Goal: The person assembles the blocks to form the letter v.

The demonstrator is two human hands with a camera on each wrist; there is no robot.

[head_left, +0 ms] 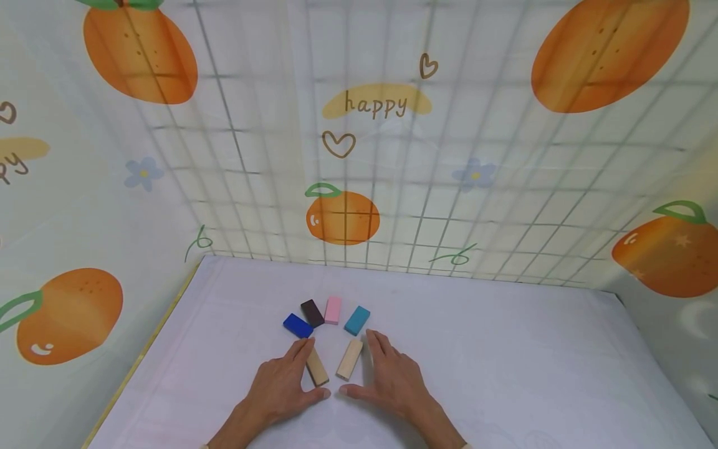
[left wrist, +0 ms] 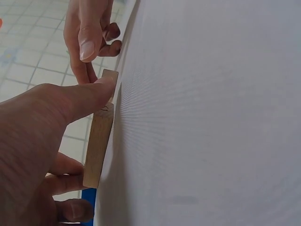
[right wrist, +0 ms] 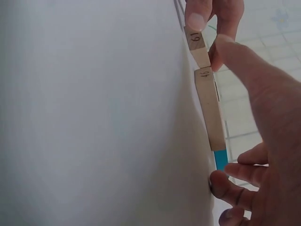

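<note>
Left hand (head_left: 282, 383) and right hand (head_left: 397, 378), fingers loosely spread, flank two wooden blocks (head_left: 349, 360) nearer the left edge than the right of a white worktop (head_left: 521, 362), with four coloured blocks (head_left: 333, 310), blue, brown, pink and teal, beyond, and cloth (head_left: 269, 212) printed with oranges along its far edge

The far end of the wooden block (head_left: 318, 369) at the left hand (head_left: 282, 388) is partly covered by fingertips (head_left: 310, 342). In the left wrist view, the blue block (left wrist: 89, 193) beyond them is mostly hidden. Behind this and the right hand (head_left: 397, 383), forearms (head_left: 238, 427) are cut off by the head view's lower edge.
</note>
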